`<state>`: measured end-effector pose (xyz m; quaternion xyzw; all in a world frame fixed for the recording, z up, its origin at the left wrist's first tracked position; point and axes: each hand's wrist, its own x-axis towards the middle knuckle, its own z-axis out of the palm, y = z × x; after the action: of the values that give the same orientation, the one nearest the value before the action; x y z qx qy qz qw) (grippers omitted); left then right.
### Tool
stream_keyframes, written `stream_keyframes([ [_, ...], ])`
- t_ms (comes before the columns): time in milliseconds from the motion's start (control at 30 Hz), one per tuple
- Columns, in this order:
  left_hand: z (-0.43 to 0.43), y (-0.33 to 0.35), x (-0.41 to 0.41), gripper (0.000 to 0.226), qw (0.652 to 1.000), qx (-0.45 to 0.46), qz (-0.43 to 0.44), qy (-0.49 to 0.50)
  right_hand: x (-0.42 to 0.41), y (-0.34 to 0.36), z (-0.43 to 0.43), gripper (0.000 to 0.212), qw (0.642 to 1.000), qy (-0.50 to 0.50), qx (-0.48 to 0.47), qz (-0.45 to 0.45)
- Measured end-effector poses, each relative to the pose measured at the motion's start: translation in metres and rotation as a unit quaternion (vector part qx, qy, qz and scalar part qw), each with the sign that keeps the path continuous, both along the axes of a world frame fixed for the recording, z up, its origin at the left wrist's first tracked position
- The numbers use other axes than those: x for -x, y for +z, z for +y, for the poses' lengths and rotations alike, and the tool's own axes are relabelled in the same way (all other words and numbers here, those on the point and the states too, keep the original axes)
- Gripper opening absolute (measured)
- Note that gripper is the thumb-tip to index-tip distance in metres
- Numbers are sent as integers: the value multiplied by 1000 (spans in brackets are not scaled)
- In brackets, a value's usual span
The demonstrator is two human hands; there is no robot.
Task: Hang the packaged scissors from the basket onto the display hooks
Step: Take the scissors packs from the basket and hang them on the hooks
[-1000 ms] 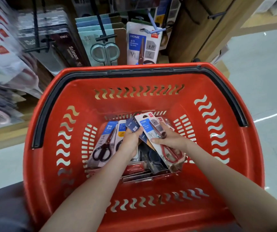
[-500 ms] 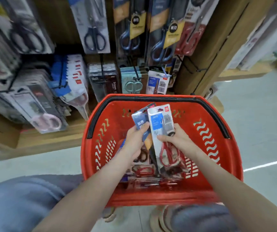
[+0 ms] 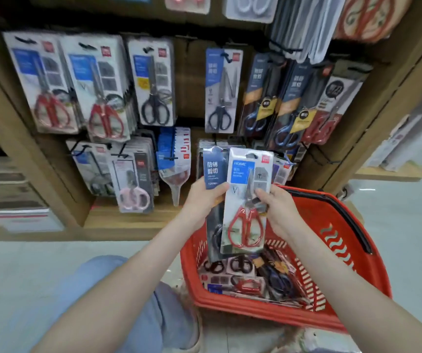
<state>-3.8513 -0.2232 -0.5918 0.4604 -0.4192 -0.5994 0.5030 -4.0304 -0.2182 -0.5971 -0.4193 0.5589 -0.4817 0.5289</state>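
My right hand [image 3: 275, 210] grips a white pack of red-handled scissors [image 3: 245, 200], held upright above the red basket [image 3: 342, 253]. Behind it and to the left, my left hand [image 3: 205, 197] grips a dark blue pack of black-handled scissors [image 3: 212, 169]. The two packs overlap, the white one in front. Several more packaged scissors [image 3: 248, 278] lie in the basket's bottom. Display hooks on the wooden panel carry rows of hanging packs, including matching red-handled scissors [image 3: 100, 87] at upper left.
A wooden shelf ledge [image 3: 128, 220] runs under the display. Pink-handled scissors [image 3: 133, 184] and a stack of blue packs [image 3: 174, 154] hang low on the panel. My knee in blue cloth [image 3: 98, 296] is at lower left. Grey floor lies right of the basket.
Both hands have lifted the two packs out of the basket and up in front of the display. The view has tilted upward, showing more of the hooks.
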Motion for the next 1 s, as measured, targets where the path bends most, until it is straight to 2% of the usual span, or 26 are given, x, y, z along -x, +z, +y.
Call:
stream_keyframes([
  [100, 2, 16, -19, 31, 1000, 11, 4, 5, -20, 18, -7, 18, 1000, -3, 13, -5],
  [267, -1, 46, -60, 6, 998, 40, -21, 54, -55, 40, -27, 17, 998, -19, 48, -28],
  [333, -3, 55, -83, 7, 994, 53, -30, 88, -72, 53, -35, 18, 997, -21, 58, -41],
  [600, -1, 79, -207, 9, 966, 98, -1, 240, -175, 93, -75, 15, 992, 64, 106, -25],
  [733, -1, 93, -259, 11, 953, 114, 22, 280, -238, 102, -95, 14, 986, 116, 117, 1],
  [833, -5, 101, -288, 12, 944, 114, 6, 309, -278, 108, -107, 13, 983, 144, 116, -7],
  [1000, -13, 107, -325, 8, 932, 125, 2, 339, -317, 117, -129, 11, 981, 136, 135, -17],
])
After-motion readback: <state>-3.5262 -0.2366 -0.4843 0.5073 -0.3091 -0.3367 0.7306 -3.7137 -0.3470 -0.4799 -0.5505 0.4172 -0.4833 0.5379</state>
